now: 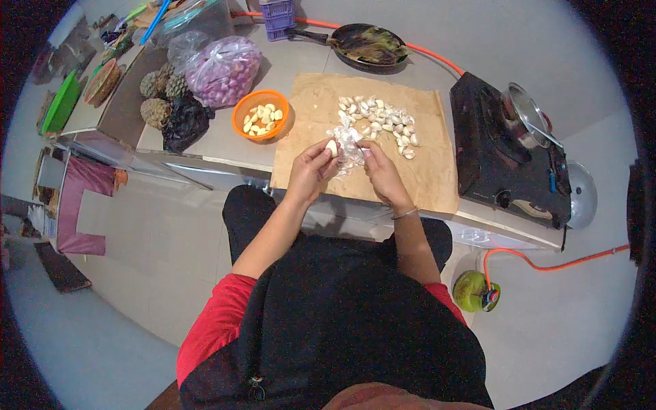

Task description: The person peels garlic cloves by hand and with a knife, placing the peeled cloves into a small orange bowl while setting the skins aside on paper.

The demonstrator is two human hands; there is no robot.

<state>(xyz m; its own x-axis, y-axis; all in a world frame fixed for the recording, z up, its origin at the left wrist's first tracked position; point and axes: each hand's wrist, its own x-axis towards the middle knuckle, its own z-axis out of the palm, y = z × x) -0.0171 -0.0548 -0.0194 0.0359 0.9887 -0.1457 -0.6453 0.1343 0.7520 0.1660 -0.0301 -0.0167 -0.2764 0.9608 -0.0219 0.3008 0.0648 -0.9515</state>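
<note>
My left hand (311, 172) is closed, pinching a pale peeled garlic clove (332, 148) between thumb and fingertips. To its right, my right hand (383, 176) has its thumb and fingers pressed together; whatever is between them is too small to make out. Loose white garlic skins (347, 137) lie between and beyond both hands on a sheet of brown paper (427, 174). Farther back on the paper is a spread of unpeeled garlic cloves (389, 121). An orange basket (237, 130) with several peeled cloves (261, 119) stands left of the hands.
Right of the paper sits a black gas stove (482, 174) with a metal pot (526, 109). A frying pan (369, 49) lies at the back. At the left are a bag of shallots (224, 72) and a black plastic bag (184, 124). Below right stands a green gas cylinder (470, 290).
</note>
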